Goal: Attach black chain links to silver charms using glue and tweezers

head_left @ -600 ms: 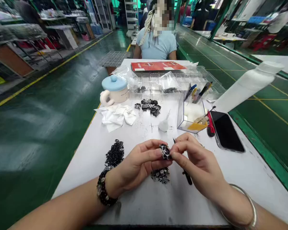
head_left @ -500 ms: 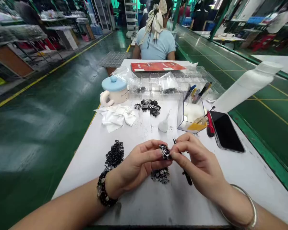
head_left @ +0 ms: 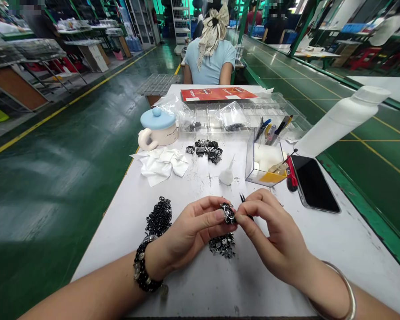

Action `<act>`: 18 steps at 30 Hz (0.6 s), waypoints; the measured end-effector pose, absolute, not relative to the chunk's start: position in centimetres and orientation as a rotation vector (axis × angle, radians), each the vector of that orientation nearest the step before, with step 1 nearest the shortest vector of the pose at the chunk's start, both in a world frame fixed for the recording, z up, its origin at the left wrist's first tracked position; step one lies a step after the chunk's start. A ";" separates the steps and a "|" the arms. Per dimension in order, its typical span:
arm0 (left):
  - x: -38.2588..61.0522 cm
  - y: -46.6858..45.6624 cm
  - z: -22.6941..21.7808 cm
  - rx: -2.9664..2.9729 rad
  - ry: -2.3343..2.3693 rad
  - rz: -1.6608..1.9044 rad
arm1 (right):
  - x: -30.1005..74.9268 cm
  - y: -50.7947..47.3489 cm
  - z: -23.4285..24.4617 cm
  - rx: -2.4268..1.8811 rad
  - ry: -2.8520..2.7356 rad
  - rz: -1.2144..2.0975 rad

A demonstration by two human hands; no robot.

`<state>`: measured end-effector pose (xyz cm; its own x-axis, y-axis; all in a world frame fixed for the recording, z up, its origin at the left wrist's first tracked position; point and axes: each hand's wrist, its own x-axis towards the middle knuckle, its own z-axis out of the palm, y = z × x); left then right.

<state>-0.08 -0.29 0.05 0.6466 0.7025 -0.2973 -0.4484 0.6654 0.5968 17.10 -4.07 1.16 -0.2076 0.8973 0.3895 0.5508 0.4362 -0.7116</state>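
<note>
Both my hands meet above the white table (head_left: 186,284), pinching a small black-and-silver metal piece (head_left: 228,213) between the fingertips. My left hand (head_left: 193,233) grips it from the left, and my right hand (head_left: 270,226) closes on it from the right. Black tweezers (head_left: 242,198) sit in my right hand, with most of their length hidden by the fingers. Below my hands lies a heap of black-and-silver parts (head_left: 222,246). A tangle of black loops (head_left: 159,217) lies just left of my left wrist.
Farther up the table are more dark parts (head_left: 206,150), a white cloth (head_left: 160,166), a lidded mug (head_left: 156,126), a clear compartment tray (head_left: 243,113), a clear box of tools (head_left: 265,160), a phone (head_left: 315,186) and a white bottle (head_left: 342,122). A co-worker (head_left: 210,53) sits beyond.
The lower end of the tweezers, visible earlier below my right hand, is now hidden. My hands and the held piece have shifted slightly left. The co-worker's head has turned away.
</note>
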 end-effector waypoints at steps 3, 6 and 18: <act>-0.1 -0.2 -0.1 0.510 0.543 0.659 | 17.6 -3.8 1.3 -1.196 -2.077 0.437; 0.0 -0.2 -0.2 0.511 0.544 0.643 | 17.9 -3.7 1.3 -1.210 -2.167 0.345; 0.0 -0.3 0.0 0.534 0.597 0.642 | 17.3 -4.0 1.0 -1.236 -2.046 0.481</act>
<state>0.00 -0.34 0.02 0.6481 0.6811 -0.3406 -0.3892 0.6807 0.6206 17.29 -4.02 1.03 -0.3096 0.8775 0.3663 0.6224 0.4782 -0.6197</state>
